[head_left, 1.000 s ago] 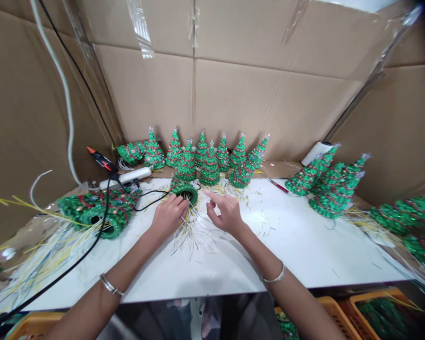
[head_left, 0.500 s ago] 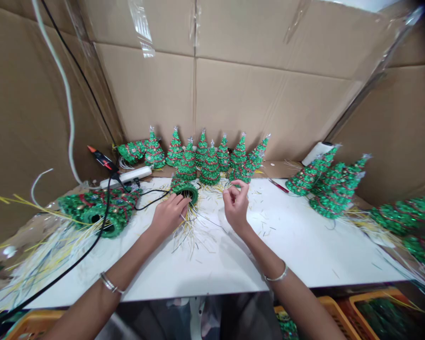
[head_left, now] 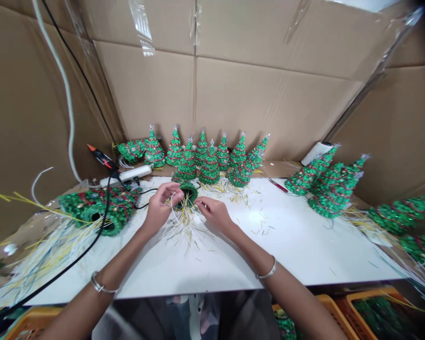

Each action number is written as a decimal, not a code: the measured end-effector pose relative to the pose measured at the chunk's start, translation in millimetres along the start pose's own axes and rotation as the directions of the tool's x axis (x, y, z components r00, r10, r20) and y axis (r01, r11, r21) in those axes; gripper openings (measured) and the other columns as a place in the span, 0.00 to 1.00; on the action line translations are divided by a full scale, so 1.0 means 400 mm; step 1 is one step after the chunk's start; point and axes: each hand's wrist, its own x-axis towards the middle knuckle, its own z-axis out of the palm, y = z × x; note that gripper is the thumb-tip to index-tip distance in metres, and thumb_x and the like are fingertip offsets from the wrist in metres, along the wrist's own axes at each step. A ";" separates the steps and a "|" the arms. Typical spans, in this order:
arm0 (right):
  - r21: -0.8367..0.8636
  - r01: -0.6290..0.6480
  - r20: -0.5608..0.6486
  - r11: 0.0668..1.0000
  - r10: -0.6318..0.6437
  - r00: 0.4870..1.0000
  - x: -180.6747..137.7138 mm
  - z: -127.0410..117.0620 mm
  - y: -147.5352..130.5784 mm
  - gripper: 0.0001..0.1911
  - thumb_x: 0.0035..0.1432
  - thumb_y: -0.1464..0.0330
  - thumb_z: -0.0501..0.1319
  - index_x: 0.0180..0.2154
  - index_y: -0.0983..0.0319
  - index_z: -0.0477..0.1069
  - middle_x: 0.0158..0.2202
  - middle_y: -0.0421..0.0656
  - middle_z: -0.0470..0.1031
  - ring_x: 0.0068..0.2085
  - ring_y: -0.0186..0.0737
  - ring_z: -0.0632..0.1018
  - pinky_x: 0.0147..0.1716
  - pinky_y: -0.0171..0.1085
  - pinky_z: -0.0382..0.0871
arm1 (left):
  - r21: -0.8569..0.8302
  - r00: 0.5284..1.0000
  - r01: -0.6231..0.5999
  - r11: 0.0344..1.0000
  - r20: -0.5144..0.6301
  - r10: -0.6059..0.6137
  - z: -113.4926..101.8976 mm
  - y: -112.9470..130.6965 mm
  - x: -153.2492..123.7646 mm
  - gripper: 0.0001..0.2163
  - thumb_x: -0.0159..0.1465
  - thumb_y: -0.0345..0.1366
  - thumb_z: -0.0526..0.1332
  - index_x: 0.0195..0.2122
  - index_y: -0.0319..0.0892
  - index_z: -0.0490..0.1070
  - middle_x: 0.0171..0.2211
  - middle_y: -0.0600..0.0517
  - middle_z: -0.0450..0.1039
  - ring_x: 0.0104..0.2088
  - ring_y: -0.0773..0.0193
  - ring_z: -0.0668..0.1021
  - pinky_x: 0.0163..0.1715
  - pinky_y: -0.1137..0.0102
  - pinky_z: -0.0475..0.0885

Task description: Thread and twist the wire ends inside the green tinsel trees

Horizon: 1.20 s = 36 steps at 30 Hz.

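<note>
A green tinsel Christmas tree (head_left: pixel 191 188) lies on its side in front of me, its hollow base opening toward me. Yellow, white and dark wires (head_left: pixel 187 219) spill out of the opening onto the table. At the left of the base, my left hand (head_left: pixel 160 208) is closed, thumb against fingers, with a white wire (head_left: pixel 173 212) looping down from it. My right hand (head_left: pixel 215 215) pinches at the right side of the base; whatever is between those fingertips is too small to make out.
Several small upright trees (head_left: pixel 209 167) line the cardboard wall. More trees lie at left (head_left: pixel 122 212) and stand at right (head_left: pixel 331 193). A power strip (head_left: pixel 127 175), a black cable (head_left: pixel 101 231), red-handled tweezers-like tool (head_left: pixel 278 185) and wire clippings (head_left: pixel 242 196) are on the white table (head_left: pixel 286 250).
My right hand has moved left to the tree's base. My left hand has shifted slightly left and up, away from the opening, and a white wire now loops from it.
</note>
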 end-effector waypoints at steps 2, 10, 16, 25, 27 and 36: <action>-0.033 -0.035 0.017 0.999 0.036 0.999 0.017 0.005 0.002 0.12 0.67 0.64 0.55 0.43 0.56 0.77 0.36 0.38 0.81 0.32 0.35 0.77 0.33 0.31 0.63 | -0.002 0.999 0.003 1.000 0.043 -0.003 0.000 0.003 -0.004 0.15 0.60 0.41 0.67 0.45 0.42 0.70 0.37 0.50 0.75 0.38 0.62 0.78 0.42 0.66 0.73; -0.451 0.154 0.205 0.879 -0.066 0.977 0.089 0.026 -0.021 0.15 0.68 0.66 0.53 0.49 0.51 0.76 0.38 0.40 0.80 0.36 0.36 0.77 0.28 0.33 0.57 | 0.005 0.979 -0.067 0.998 0.191 0.065 -0.017 -0.011 -0.006 0.22 0.59 0.51 0.66 0.48 0.42 0.71 0.41 0.46 0.76 0.43 0.56 0.77 0.47 0.63 0.71; -0.580 0.325 0.215 0.747 -0.244 0.946 0.098 0.034 -0.002 0.13 0.68 0.65 0.55 0.49 0.53 0.76 0.32 0.42 0.77 0.33 0.36 0.74 0.30 0.36 0.55 | 0.099 0.974 -0.149 0.984 0.185 0.129 -0.016 -0.002 -0.005 0.18 0.65 0.52 0.58 0.41 0.41 0.74 0.40 0.45 0.76 0.42 0.56 0.77 0.46 0.64 0.70; -0.585 0.441 0.083 0.681 -0.490 0.868 0.097 0.029 0.054 0.13 0.69 0.69 0.54 0.46 0.57 0.77 0.29 0.41 0.75 0.31 0.35 0.70 0.31 0.36 0.54 | -0.212 0.988 -0.069 0.975 -0.152 0.037 -0.017 0.020 0.017 0.12 0.65 0.44 0.61 0.41 0.41 0.72 0.38 0.47 0.78 0.37 0.60 0.81 0.43 0.64 0.74; -0.573 0.456 0.089 0.681 -0.501 0.861 0.096 0.030 0.063 0.13 0.68 0.69 0.55 0.48 0.57 0.77 0.30 0.42 0.75 0.31 0.35 0.70 0.31 0.36 0.55 | -0.331 0.991 -0.049 0.942 -0.133 0.005 -0.028 0.022 0.025 0.17 0.67 0.50 0.56 0.40 0.39 0.73 0.38 0.45 0.78 0.37 0.58 0.82 0.43 0.62 0.75; -0.321 0.344 -0.012 0.882 -0.367 0.930 0.085 0.036 0.062 0.16 0.69 0.67 0.52 0.48 0.58 0.78 0.40 0.46 0.81 0.39 0.38 0.78 0.38 0.34 0.67 | 0.220 0.982 -0.191 0.956 0.042 0.187 -0.028 0.018 0.004 0.10 0.63 0.40 0.63 0.43 0.42 0.73 0.39 0.48 0.77 0.37 0.62 0.78 0.40 0.68 0.73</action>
